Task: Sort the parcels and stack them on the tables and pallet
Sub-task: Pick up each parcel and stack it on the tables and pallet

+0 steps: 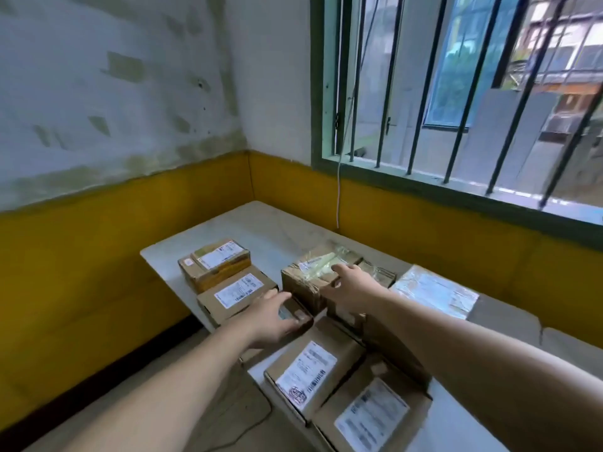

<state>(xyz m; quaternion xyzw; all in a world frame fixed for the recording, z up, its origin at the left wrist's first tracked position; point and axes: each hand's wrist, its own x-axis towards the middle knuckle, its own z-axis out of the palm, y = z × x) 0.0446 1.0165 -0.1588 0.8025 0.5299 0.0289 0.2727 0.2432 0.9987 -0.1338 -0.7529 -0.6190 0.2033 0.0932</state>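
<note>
The left hand (277, 316) lies on a small dark box (298, 313), fingers spread, its grip open and not closed round anything. The right hand (349, 287) reaches with straight fingers onto the top of the taped box (306, 282), its grip open too. Both boxes stand on the white bench (261, 230), packed close among other parcels.

The risk I see is crowding. The labelled box (235, 295) sits just beside the left hand at the bench's left edge, and a sideways push on the small dark box could slide it off. The near box (306, 376) lies under the forearms, close to the front edge; a dropped elbow could knock it. The loose, shiny tape on the taped box may let the fingers slip.

Every parcel is sealed, so nothing inside shows. A yellow-taped box (215, 262) and a flat wrapped parcel (434, 291) rest further back.
</note>
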